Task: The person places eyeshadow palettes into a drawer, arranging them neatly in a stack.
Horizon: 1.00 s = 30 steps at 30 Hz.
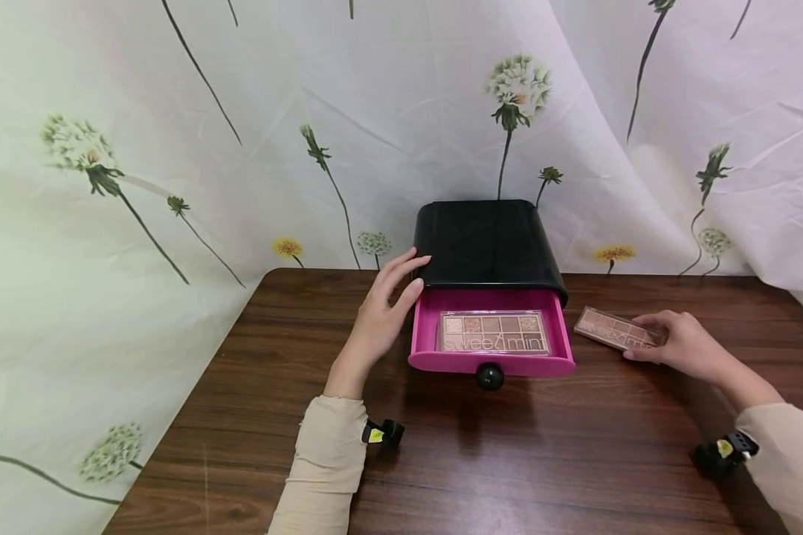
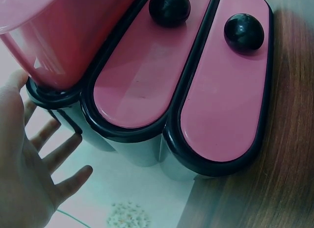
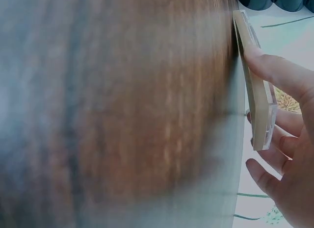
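A black drawer cabinet (image 1: 485,241) stands against the back cloth, its pink top drawer (image 1: 491,364) pulled out. Inside that drawer lies an eyeshadow palette (image 1: 494,332) with a clear lid. My left hand (image 1: 381,312) rests at the cabinet's left side near the top, fingers spread and fairly straight, as the left wrist view also shows. To the right of the drawer, my right hand (image 1: 685,345) grips a second eyeshadow palette (image 1: 616,329) by its right end, thumb on one edge and fingers on the other. In the right wrist view this palette (image 3: 260,100) shows edge-on.
Two more pink drawers with black knobs, the middle one (image 2: 142,81) and the bottom one (image 2: 225,105), are closed below. A black knob (image 1: 489,377) sticks out from the open drawer. Behind the brown wooden table (image 1: 542,468) hangs a white cloth (image 1: 401,111) with dandelion prints.
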Each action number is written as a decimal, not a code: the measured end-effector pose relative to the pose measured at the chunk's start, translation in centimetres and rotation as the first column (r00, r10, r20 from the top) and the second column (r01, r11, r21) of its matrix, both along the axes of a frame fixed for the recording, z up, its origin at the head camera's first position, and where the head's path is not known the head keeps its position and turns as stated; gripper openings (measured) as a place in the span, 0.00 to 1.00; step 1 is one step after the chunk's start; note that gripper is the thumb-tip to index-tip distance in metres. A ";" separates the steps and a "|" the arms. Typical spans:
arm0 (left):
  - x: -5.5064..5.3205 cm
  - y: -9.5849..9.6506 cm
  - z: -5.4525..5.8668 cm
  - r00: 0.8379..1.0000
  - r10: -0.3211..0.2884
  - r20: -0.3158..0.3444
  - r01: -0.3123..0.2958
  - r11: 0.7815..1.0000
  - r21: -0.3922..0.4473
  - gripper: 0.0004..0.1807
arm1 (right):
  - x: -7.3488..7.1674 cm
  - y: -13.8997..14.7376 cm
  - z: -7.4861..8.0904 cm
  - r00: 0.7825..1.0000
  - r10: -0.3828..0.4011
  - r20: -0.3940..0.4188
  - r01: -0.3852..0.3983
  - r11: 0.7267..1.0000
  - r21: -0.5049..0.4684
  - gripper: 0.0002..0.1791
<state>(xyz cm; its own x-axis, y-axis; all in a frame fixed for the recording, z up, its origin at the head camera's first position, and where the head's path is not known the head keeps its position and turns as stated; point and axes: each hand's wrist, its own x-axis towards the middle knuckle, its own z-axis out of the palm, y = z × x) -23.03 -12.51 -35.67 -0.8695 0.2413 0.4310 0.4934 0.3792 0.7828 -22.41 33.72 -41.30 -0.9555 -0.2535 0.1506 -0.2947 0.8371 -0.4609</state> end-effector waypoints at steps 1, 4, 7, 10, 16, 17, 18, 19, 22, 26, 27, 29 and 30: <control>0.0 0.0 0.0 1.000 0.000 -0.001 0.000 1.000 0.000 0.23 | 0.1 0.0 0.0 1.000 0.001 -0.011 -0.001 1.000 0.000 0.34; 0.0 0.0 0.0 1.000 -0.002 0.001 0.002 1.000 0.001 0.23 | 0.6 -0.1 0.1 1.000 -0.005 -0.031 0.005 1.000 -0.002 0.34; 0.0 0.0 0.0 1.000 -0.005 -0.001 0.005 1.000 0.003 0.23 | 1.1 -0.2 0.3 0.999 -0.025 -0.027 0.025 1.000 -0.002 0.35; 0.0 0.0 0.0 1.000 -0.008 -0.004 0.008 1.000 0.005 0.23 | 1.7 -0.3 0.6 0.999 -0.048 -0.015 0.048 0.999 -0.008 0.36; 0.0 0.0 0.0 1.000 -0.005 -0.008 0.005 1.000 0.005 0.23 | 2.8 -0.7 1.1 0.993 -0.067 -0.098 0.067 0.998 -0.011 0.34; 0.0 0.0 0.0 1.000 -0.003 -0.009 0.003 1.000 0.005 0.23 | 2.9 -0.7 1.2 0.990 -0.068 -0.120 0.067 0.998 -0.011 0.34; 0.0 0.0 0.0 1.000 -0.002 -0.010 0.002 1.000 0.005 0.22 | 3.1 -0.8 1.2 0.988 -0.067 -0.139 0.066 0.998 -0.011 0.33; 0.0 0.0 0.0 1.000 0.000 -0.009 0.000 1.000 0.003 0.22 | 3.2 -0.9 1.3 0.986 -0.065 -0.156 0.064 0.998 -0.012 0.33; 0.0 0.0 0.0 1.000 -0.002 -0.010 0.002 1.000 0.003 0.23 | 3.6 -1.1 1.5 0.979 -0.065 -0.195 0.062 0.998 -0.020 0.32; 0.0 0.0 0.0 1.000 -0.004 -0.009 0.004 1.000 0.001 0.22 | 4.1 -1.5 1.9 0.970 -0.063 -0.234 0.058 0.998 -0.029 0.31; 0.0 0.0 0.0 1.000 -0.005 -0.009 0.005 1.000 0.002 0.22 | 4.3 -1.6 2.0 0.968 -0.065 -0.242 0.059 0.998 -0.029 0.31; 0.0 0.0 0.0 1.000 -0.004 -0.009 0.004 1.000 0.002 0.22 | 4.5 -1.8 2.3 0.964 -0.069 -0.257 0.063 0.997 -0.033 0.31; 0.0 0.0 0.0 1.000 -0.003 -0.009 0.003 1.000 0.004 0.22 | 4.6 -2.0 2.4 0.961 -0.074 -0.265 0.067 0.997 -0.036 0.31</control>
